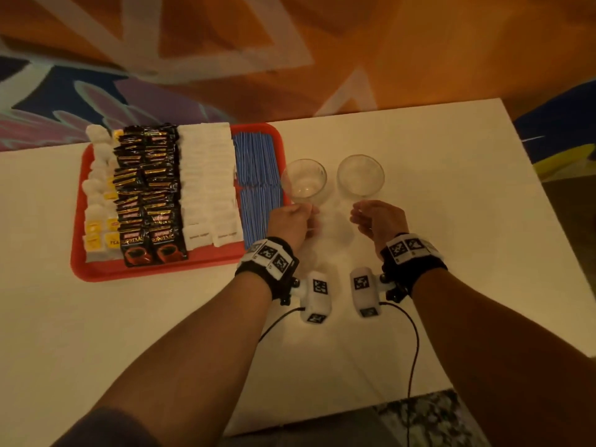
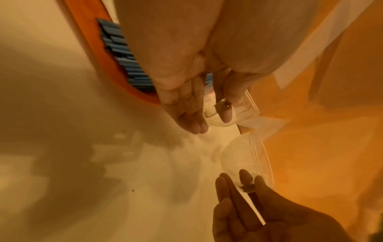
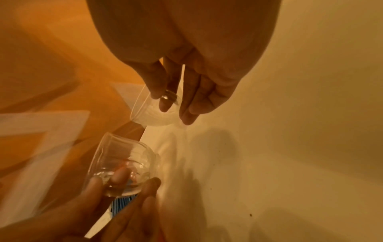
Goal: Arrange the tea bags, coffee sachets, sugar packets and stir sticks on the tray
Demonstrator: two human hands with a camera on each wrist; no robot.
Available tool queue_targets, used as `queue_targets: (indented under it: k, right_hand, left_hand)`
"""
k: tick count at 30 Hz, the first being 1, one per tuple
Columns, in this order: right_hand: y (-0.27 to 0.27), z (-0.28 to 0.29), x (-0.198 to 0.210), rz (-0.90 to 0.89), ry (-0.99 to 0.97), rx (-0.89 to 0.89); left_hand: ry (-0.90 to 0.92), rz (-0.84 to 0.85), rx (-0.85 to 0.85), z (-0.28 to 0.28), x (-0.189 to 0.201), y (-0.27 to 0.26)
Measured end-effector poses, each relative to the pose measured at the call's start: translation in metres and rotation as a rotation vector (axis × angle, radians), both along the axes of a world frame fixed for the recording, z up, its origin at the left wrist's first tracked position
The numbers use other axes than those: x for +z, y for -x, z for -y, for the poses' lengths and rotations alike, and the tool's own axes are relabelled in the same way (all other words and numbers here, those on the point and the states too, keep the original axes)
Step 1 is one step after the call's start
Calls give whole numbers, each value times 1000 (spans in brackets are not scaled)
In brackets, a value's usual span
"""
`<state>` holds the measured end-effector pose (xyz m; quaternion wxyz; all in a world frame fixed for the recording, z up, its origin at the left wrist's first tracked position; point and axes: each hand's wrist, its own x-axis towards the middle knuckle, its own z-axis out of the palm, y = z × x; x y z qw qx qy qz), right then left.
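While the white surface (image 1: pixel 419 195) carries the red tray (image 1: pixel 96 269) with coffee sachets (image 1: pixel 146 195), sugar packets (image 1: pixel 206 182), tea bags (image 1: pixel 98 195) and stir sticks (image 1: pixel 258 175) in rows, we see left hand (image 1: pixel 292 222) and right hand (image 1: pixel 379 221) each grasping a fragile, slippery glass cup (image 1: pixel 303 180) low, near its base; packets look light, pinch edges.

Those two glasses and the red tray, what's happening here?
A person is at a white table, each hand holding a clear glass by its base: the left hand on the left glass, the right hand on the right glass. Beside them the red tray already holds neat rows of tea bags, coffee sachets, sugar packets and blue stir sticks.
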<state>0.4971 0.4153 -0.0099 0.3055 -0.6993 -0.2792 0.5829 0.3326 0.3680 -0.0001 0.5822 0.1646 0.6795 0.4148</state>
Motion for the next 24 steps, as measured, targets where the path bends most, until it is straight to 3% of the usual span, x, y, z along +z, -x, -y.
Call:
queue_targets:
  k: [12,24]
  right_hand:
    - [-4,-20,-15,-56,26,55]
    - [-5,-20,-12,-58,-15,106]
  left_hand:
    - [21,-130,-7,-23,-14,-15]
    - [24,-98,68,-26,-16,-17]
